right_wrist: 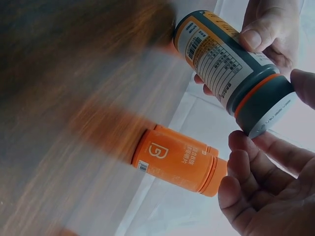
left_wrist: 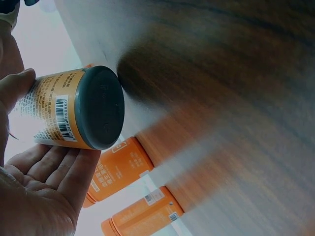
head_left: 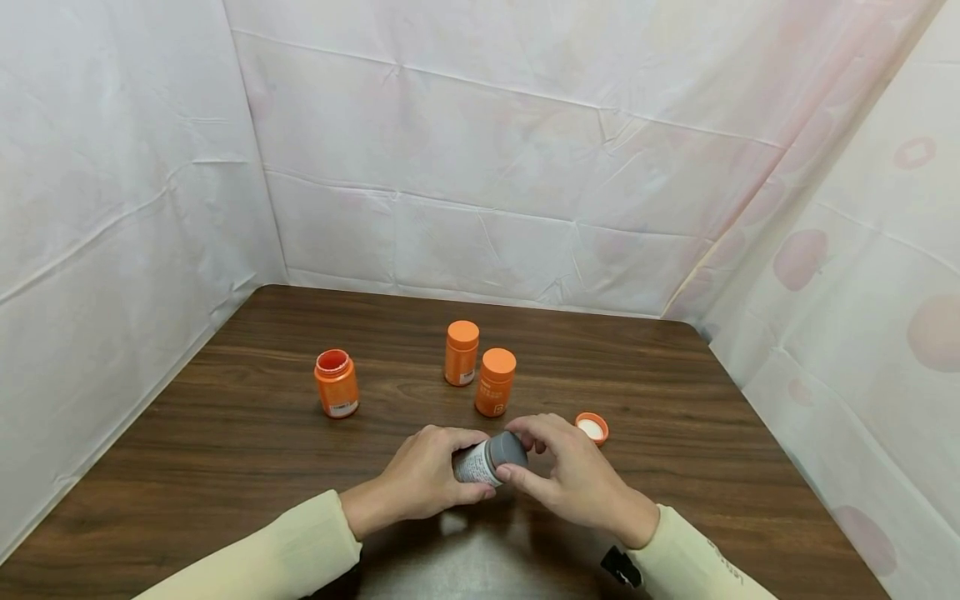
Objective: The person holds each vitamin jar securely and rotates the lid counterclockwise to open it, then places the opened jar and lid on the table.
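Tilted above the table is a dark grey-green bottle point(head_left: 474, 464) with a printed label. My left hand point(head_left: 423, 475) grips its body between thumb and fingers. At the other end my right hand point(head_left: 570, 475) pinches the grey cap point(head_left: 510, 450), thumb on one side and fingertips on the other. In the right wrist view an orange ring shows just under the cap point(right_wrist: 263, 105). The left wrist view shows the bottle's dark base point(left_wrist: 101, 108) and a barcode on the label.
Two capped orange bottles, one farther back point(head_left: 461, 354) and one nearer point(head_left: 496, 383), stand beyond my hands. An uncapped orange bottle point(head_left: 337, 385) stands to the left. An orange cap point(head_left: 592, 427) lies inside-up beyond my right hand on the wooden table point(head_left: 675, 400).
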{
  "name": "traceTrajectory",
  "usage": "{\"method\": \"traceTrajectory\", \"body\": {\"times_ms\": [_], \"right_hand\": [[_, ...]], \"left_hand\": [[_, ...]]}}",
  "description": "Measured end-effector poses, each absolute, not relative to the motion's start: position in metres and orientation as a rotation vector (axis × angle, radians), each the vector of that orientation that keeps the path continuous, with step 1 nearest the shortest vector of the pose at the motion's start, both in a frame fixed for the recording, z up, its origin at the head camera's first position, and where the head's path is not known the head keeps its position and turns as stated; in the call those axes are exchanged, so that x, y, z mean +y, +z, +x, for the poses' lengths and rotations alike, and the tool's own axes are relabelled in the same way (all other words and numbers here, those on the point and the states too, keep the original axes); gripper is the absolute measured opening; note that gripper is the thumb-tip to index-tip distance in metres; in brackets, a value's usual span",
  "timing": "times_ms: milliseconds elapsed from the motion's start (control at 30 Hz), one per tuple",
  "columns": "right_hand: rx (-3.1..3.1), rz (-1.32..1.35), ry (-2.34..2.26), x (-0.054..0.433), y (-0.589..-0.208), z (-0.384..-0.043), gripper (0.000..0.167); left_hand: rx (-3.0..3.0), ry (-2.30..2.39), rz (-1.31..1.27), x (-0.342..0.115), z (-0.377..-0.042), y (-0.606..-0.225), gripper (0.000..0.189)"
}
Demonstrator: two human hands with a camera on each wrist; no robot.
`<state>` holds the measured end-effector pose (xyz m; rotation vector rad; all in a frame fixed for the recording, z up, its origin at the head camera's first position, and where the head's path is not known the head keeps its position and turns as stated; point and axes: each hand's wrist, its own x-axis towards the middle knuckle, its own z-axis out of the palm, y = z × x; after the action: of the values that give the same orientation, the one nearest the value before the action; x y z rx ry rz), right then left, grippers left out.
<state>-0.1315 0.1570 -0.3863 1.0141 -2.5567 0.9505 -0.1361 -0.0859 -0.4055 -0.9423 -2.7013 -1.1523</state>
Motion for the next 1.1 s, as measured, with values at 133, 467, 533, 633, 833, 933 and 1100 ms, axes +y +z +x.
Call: {"method": "traceTrajectory", "body": {"times_ms": [133,467,533,633,833,933,1100], "right_hand": [[-2.552,1.052,0.959,0.1586,-0.3853,-0.1327,0.045],[-2.468,1.226,0.98,0.1624,-0.3819,-0.1356,0.051],[-2.455,1.251,0.977,0.1631,-0.3813,-0.1363,0.052],[-2.44,1.284,0.981,0.1639,-0.3809,-0.1369,0.056],[-2.408,1.343,1.009,0.1645,-0.3802,-0.1375,0.061],[-2.387,1.37,1.026,0.1642,-0.3799,-0.1372,0.062],[-2.355,1.396,1.021,0.1631,-0.3796,-0.1368,0.063]], "left_hand": [[-2.71,-1.148,-0.941,-0.0857,-0.136,-0.4041,0.038],[-2.72,-1.152,-0.941,-0.0869,-0.1362,-0.4039,0.039],[-2.719,-1.152,-0.943,-0.087,-0.1363,-0.4041,0.039],[-2.719,-1.153,-0.945,-0.0871,-0.1365,-0.4047,0.038],[-2.715,-1.152,-0.943,-0.0868,-0.1366,-0.4055,0.04],[-2.715,-1.147,-0.944,-0.0867,-0.1367,-0.4057,0.039],[-2.712,-1.152,-0.946,-0.0866,-0.1364,-0.406,0.038]]}}
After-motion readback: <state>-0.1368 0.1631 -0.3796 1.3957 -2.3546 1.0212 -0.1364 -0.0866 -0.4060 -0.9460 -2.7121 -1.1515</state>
